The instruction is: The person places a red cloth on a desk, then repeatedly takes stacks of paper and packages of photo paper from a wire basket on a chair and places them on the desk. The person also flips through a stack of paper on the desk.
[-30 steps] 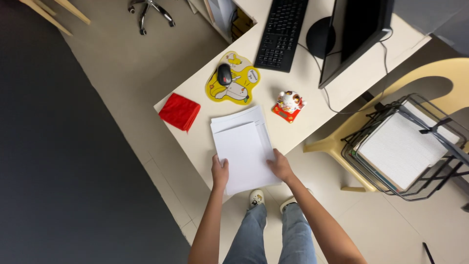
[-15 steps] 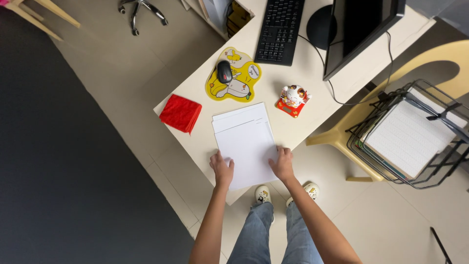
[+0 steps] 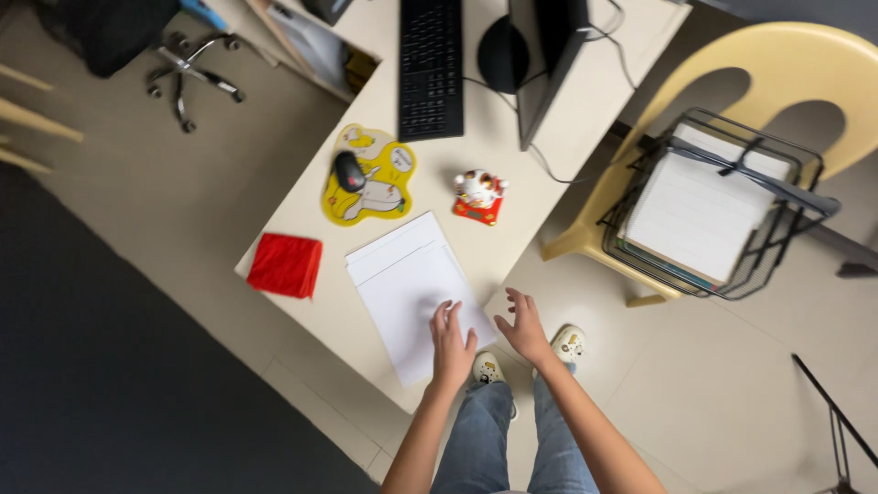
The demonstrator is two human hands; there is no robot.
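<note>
Left hand: my left hand [image 3: 453,348] lies flat on the lower right corner of the white paper stack [image 3: 412,293], fingers [image 3: 445,317] spread and released, pressing nothing into a grasp.
Right hand: my right hand [image 3: 523,327] hovers just off the bench's edge, beside the stack's corner, fingers open and slightly curled, holding nothing; I cannot tell whether a fingertip touches the paper.
Paper stack: it rests on the pale bench [image 3: 320,311] near the front edge, turned at a slant, with an upper sheet shifted so a strip of the sheet below shows at the far end.
Left of the stack: a red folded cloth [image 3: 286,265] lies at the bench's corner, apart from the paper.
Beyond the stack: a yellow mouse pad [image 3: 380,183] carries a dark mouse [image 3: 348,170]; a small cat figurine [image 3: 479,194] on a red base stands near the paper's far corner.
Farther back: a black keyboard [image 3: 431,66] and a monitor [image 3: 547,59] on its round stand.
To my right: a cream plastic chair [image 3: 732,82] holds a black wire basket [image 3: 718,215] filled with papers.
Below: my jeans and white shoes [image 3: 569,344] on the tiled floor [image 3: 713,393].
</note>
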